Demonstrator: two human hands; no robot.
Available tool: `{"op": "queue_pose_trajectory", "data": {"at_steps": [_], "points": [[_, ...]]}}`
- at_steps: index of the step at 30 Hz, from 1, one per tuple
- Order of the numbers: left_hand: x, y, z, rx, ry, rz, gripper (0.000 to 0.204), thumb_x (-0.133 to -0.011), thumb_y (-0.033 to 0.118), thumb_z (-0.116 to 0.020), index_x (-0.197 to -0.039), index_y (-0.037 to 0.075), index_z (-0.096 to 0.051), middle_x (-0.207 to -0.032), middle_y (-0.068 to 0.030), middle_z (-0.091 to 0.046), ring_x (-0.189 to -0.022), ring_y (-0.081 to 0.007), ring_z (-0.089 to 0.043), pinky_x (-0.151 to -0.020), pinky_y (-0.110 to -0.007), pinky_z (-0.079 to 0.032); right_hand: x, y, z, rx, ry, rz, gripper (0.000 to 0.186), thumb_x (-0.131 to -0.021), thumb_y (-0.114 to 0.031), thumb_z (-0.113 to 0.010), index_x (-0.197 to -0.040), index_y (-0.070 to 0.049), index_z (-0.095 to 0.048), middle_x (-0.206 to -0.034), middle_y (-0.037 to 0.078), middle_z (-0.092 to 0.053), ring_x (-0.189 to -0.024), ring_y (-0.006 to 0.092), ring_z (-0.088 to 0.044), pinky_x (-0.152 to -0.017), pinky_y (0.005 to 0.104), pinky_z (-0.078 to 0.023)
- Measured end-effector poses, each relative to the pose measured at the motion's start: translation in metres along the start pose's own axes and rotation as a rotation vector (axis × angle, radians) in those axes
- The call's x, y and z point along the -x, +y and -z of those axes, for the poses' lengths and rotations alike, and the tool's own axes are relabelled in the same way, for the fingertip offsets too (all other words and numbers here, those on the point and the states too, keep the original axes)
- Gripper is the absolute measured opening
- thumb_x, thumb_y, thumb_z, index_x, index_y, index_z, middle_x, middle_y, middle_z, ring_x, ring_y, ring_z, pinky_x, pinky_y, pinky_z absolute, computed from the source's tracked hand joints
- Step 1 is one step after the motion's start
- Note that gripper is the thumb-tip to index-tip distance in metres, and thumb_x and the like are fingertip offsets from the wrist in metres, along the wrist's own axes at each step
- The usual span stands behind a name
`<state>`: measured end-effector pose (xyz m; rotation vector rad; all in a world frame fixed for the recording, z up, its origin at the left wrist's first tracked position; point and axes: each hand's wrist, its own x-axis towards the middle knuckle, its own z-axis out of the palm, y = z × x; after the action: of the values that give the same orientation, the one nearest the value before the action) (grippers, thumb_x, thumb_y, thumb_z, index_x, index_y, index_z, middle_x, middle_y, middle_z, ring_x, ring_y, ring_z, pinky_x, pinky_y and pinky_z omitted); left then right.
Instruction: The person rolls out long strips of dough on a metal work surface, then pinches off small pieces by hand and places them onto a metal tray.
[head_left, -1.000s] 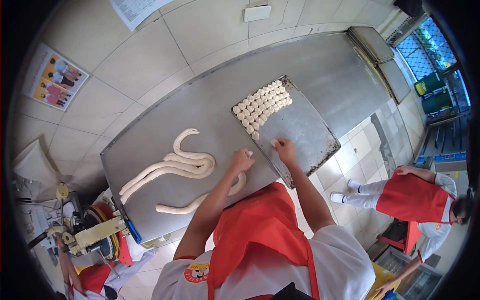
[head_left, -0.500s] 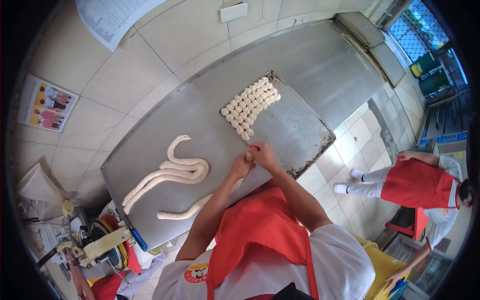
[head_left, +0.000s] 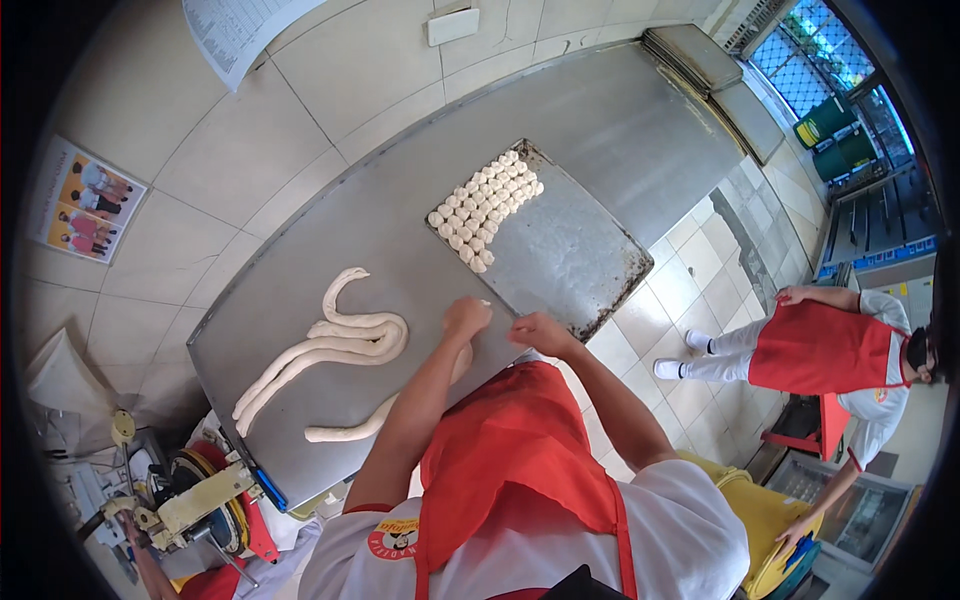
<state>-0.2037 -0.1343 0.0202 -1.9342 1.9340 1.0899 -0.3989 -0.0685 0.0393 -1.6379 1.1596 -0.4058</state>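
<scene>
My left hand (head_left: 468,318) is closed around the end of a pale dough rope (head_left: 345,434); a bit of dough shows above its fist. From there the rope runs back under my left forearm along the table's near edge. My right hand (head_left: 538,332) is closed too, a short gap away, beside the near corner of a metal baking tray (head_left: 570,250). Its fingers hide whatever they may hold. Small dough balls (head_left: 480,212) sit in close rows on the tray's left part. Another long dough rope (head_left: 375,345) lies folded on the table to the left.
The steel table (head_left: 400,220) runs along a tiled wall. Stacked trays (head_left: 700,60) stand at its far right end. A machine (head_left: 200,500) and another person's arm are at lower left. On the right, a co-worker in a red apron (head_left: 815,345) touches a yellow bin (head_left: 770,535).
My hands have parted: the left moved left with the rope end, the right moved right and slightly nearer to me. The whole view has shifted a little.
</scene>
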Motion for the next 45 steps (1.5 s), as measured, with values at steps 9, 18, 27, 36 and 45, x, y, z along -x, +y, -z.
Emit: {"op": "queue_pose_trajectory", "data": {"at_steps": [9,18,27,36,45], "points": [[0.016,0.004,0.004,0.185,0.115,-0.099,0.036,-0.067,0.017,-0.070,-0.097,-0.001,-0.067,-0.096,-0.0291,-0.067,-0.095,-0.0449,-0.065,-0.085,-0.047,-0.052,-0.137,0.033,0.044,-0.324,0.590,-0.230,0.027,-0.086,-0.025,-0.067,-0.095,0.000,-0.070,-0.068,0.012,-0.068,-0.066,0.0190,-0.067,-0.061,0.0344,-0.051],[0.035,-0.007,-0.002,0.561,0.226,-0.125,0.075,-0.066,-0.002,-0.071,-0.135,0.005,-0.041,-0.114,-0.0230,-0.061,-0.105,-0.0375,-0.062,-0.083,-0.044,-0.052,-0.095,-0.016,-0.007,0.020,0.607,0.039,0.032,-0.083,-0.030,-0.071,-0.095,0.001,-0.072,-0.075,0.015,-0.069,-0.070,0.0276,-0.067,-0.069,0.0393,-0.052],[0.036,-0.010,-0.013,0.031,0.074,-0.226,0.023,-0.083,0.021,-0.061,-0.098,0.006,-0.071,-0.103,-0.0200,-0.070,-0.098,-0.0357,-0.067,-0.081,-0.046,-0.055,-0.054,-0.061,-0.053,0.167,0.527,-0.141,0.023,-0.088,-0.020,-0.064,-0.085,0.002,-0.069,-0.078,0.024,-0.066,-0.074,0.0423,-0.064,-0.068,0.0461,-0.051],[0.011,-0.017,0.006,0.078,-0.097,-0.124,0.034,-0.083,0.027,-0.055,-0.100,0.004,-0.072,-0.107,-0.0217,-0.069,-0.104,-0.0388,-0.065,-0.089,-0.046,-0.052,-0.013,-0.027,-0.006,-0.568,-0.305,-0.315,0.023,-0.091,-0.025,-0.063,-0.083,-0.003,-0.067,-0.075,0.000,-0.064,-0.065,0.0114,-0.058,-0.056,0.0290,-0.047],[0.005,-0.017,0.012,0.205,-0.033,0.091,0.032,-0.071,0.024,-0.063,-0.094,0.002,-0.072,-0.102,-0.0261,-0.068,-0.099,-0.0395,-0.066,-0.085,-0.045,-0.053,-0.132,0.064,0.063,-0.401,0.580,-0.227,0.028,-0.085,-0.022,-0.067,-0.100,0.002,-0.069,-0.080,0.009,-0.069,-0.068,0.0173,-0.065,-0.063,0.0339,-0.053]]}}
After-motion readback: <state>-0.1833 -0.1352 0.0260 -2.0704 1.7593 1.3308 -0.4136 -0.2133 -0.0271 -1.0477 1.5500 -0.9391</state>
